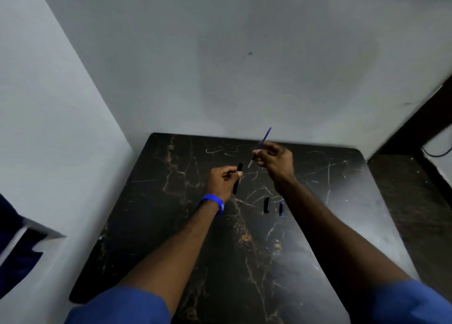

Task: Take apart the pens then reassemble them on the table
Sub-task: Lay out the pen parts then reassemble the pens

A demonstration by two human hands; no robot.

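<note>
Over the black marble table [195, 225], my left hand [223, 181] grips a black pen barrel [238, 175] that stands nearly upright, its top and bottom showing beyond my fingers. My right hand [275, 161], up and to the right of it, pinches a thin blue ink refill [265, 135]; the blue end points up toward the wall and the pale tip slants down toward the barrel. The two parts are apart. A black pen piece [266, 204] and a small blue piece [281, 208] lie on the table below my right wrist.
Grey walls close in behind the table and on its left. A dark ledge [415, 177] with a black cable [437, 152] lies to the right. A blue band [214, 202] circles my left wrist. The table's near half lies between my forearms.
</note>
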